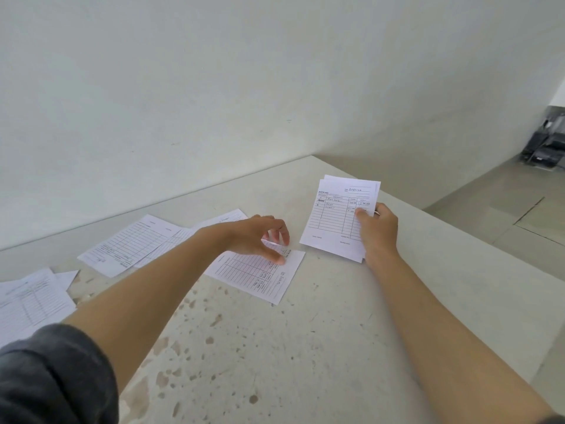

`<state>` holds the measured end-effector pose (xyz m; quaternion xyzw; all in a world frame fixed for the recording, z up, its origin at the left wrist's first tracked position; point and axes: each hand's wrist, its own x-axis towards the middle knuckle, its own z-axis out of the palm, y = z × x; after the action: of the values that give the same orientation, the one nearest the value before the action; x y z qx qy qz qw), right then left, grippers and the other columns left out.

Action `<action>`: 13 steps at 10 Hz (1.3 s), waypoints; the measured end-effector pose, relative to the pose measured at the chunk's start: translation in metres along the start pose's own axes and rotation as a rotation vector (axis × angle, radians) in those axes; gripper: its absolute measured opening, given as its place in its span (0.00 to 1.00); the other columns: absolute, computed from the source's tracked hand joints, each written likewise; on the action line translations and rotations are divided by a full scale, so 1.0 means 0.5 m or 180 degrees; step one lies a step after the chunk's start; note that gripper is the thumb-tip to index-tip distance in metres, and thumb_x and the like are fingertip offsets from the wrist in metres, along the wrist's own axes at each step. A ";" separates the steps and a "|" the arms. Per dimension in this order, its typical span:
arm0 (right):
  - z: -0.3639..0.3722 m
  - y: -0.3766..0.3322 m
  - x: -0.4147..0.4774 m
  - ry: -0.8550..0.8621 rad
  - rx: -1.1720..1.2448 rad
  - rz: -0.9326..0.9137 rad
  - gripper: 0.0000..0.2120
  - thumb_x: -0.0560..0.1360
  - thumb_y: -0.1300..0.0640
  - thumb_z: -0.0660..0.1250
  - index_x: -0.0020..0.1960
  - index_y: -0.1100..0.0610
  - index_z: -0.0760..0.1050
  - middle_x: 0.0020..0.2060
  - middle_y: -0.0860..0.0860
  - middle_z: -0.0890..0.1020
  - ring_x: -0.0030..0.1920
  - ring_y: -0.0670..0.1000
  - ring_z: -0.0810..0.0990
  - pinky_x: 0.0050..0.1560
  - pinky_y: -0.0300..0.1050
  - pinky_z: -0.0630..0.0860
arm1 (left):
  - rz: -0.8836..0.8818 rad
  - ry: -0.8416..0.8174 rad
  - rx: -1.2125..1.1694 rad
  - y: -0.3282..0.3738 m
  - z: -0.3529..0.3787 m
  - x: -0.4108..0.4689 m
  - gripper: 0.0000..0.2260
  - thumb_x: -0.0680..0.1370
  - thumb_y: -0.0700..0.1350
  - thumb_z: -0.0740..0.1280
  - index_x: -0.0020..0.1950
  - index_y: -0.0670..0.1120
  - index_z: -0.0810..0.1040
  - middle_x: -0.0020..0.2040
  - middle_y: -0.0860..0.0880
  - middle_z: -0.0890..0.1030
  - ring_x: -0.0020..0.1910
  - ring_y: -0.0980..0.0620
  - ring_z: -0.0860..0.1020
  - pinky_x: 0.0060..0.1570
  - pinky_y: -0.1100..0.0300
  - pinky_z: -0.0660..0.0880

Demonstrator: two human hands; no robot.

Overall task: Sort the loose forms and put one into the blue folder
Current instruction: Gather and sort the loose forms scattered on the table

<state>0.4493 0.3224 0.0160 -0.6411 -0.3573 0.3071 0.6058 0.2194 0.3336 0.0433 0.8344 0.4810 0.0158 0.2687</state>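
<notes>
My right hand point(377, 231) holds a small stack of white printed forms point(336, 215) upright above the table, thumb on the front sheet. My left hand point(260, 237) reaches across and rests its fingertips on a single form point(260, 280) lying flat near the table's middle. More loose forms lie to the left: a spread of sheets point(131, 243) by the wall and another pile point(30, 301) at the left edge. No blue folder is in view.
The speckled stone table point(275, 347) runs against a white wall point(214, 87). Its right edge drops to a tiled floor point(504, 209). A dark object point(544, 145) stands on the floor at the far right.
</notes>
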 end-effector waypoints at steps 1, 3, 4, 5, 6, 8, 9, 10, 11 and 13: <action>0.002 -0.001 0.000 0.0008 0.0049 0.0057 0.07 0.76 0.63 0.62 0.53 0.61 0.76 0.45 0.53 0.79 0.44 0.53 0.77 0.44 0.44 0.72 | 0.0005 -0.0005 -0.0081 0.002 0.004 -0.004 0.14 0.71 0.53 0.72 0.54 0.60 0.74 0.52 0.57 0.73 0.57 0.57 0.69 0.60 0.54 0.65; -0.002 0.000 -0.001 0.0012 0.0068 0.0086 0.08 0.76 0.63 0.62 0.53 0.61 0.76 0.46 0.53 0.79 0.44 0.53 0.77 0.44 0.44 0.72 | -0.0183 -0.0018 -0.0214 0.003 0.002 -0.005 0.14 0.70 0.52 0.73 0.54 0.57 0.76 0.53 0.58 0.72 0.54 0.58 0.71 0.60 0.55 0.66; -0.003 0.000 -0.001 0.0006 0.0084 0.0098 0.08 0.76 0.63 0.62 0.54 0.62 0.76 0.46 0.53 0.79 0.44 0.54 0.77 0.44 0.44 0.72 | -0.0160 0.0114 -0.0360 0.004 0.004 -0.004 0.15 0.69 0.50 0.75 0.53 0.54 0.77 0.52 0.57 0.74 0.49 0.60 0.72 0.54 0.60 0.68; -0.002 -0.002 -0.001 0.0022 0.0115 0.0135 0.08 0.76 0.63 0.62 0.54 0.62 0.76 0.46 0.53 0.79 0.44 0.53 0.77 0.44 0.44 0.72 | -0.0129 0.0313 -0.0683 0.001 0.012 -0.008 0.14 0.67 0.45 0.77 0.50 0.50 0.79 0.47 0.56 0.79 0.45 0.61 0.75 0.47 0.65 0.68; -0.002 -0.007 -0.007 0.0033 0.0183 0.0185 0.08 0.76 0.63 0.62 0.54 0.61 0.76 0.47 0.53 0.79 0.45 0.54 0.77 0.45 0.44 0.73 | -0.0156 0.0922 -0.1102 -0.001 0.012 -0.027 0.06 0.67 0.43 0.77 0.41 0.45 0.82 0.37 0.54 0.80 0.36 0.58 0.75 0.42 0.68 0.68; 0.008 -0.025 -0.035 -0.0088 0.0505 0.0371 0.05 0.76 0.63 0.62 0.49 0.57 0.75 0.49 0.55 0.81 0.47 0.56 0.79 0.53 0.53 0.78 | -0.0915 0.3062 -0.2661 -0.052 -0.003 -0.113 0.07 0.71 0.46 0.73 0.35 0.45 0.80 0.36 0.49 0.80 0.38 0.50 0.76 0.42 0.57 0.72; 0.037 -0.042 -0.065 -0.0429 0.0551 0.0341 0.04 0.76 0.63 0.64 0.45 0.57 0.75 0.47 0.55 0.81 0.50 0.60 0.81 0.56 0.59 0.78 | -0.1158 0.3462 -0.3031 -0.075 0.018 -0.157 0.09 0.74 0.45 0.71 0.36 0.42 0.79 0.38 0.46 0.78 0.40 0.49 0.73 0.42 0.57 0.70; 0.071 -0.057 -0.100 -0.0837 0.0554 0.0326 0.05 0.75 0.62 0.65 0.41 0.55 0.76 0.47 0.56 0.82 0.53 0.62 0.81 0.57 0.63 0.77 | -0.1262 0.3613 -0.3339 -0.100 0.041 -0.194 0.10 0.75 0.47 0.69 0.40 0.41 0.78 0.40 0.45 0.74 0.41 0.49 0.70 0.44 0.53 0.68; 0.101 -0.071 -0.139 -0.1279 0.0410 0.0263 0.04 0.75 0.62 0.65 0.44 0.55 0.77 0.48 0.56 0.83 0.51 0.60 0.82 0.56 0.59 0.77 | -0.1243 0.3612 -0.3706 -0.114 0.058 -0.224 0.10 0.78 0.46 0.66 0.39 0.42 0.78 0.42 0.44 0.75 0.42 0.47 0.72 0.48 0.50 0.72; 0.151 -0.084 -0.203 -0.1855 0.0061 0.0053 0.04 0.75 0.62 0.65 0.44 0.59 0.79 0.45 0.57 0.84 0.45 0.57 0.81 0.54 0.55 0.77 | -0.0892 0.3427 -0.3994 -0.089 0.068 -0.257 0.11 0.81 0.44 0.60 0.45 0.43 0.79 0.47 0.42 0.80 0.48 0.45 0.78 0.56 0.47 0.77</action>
<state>0.3267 0.2808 0.0480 -0.5230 -0.5080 0.4867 0.4812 0.1248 0.2321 0.0235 0.3412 0.5447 0.6431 0.4162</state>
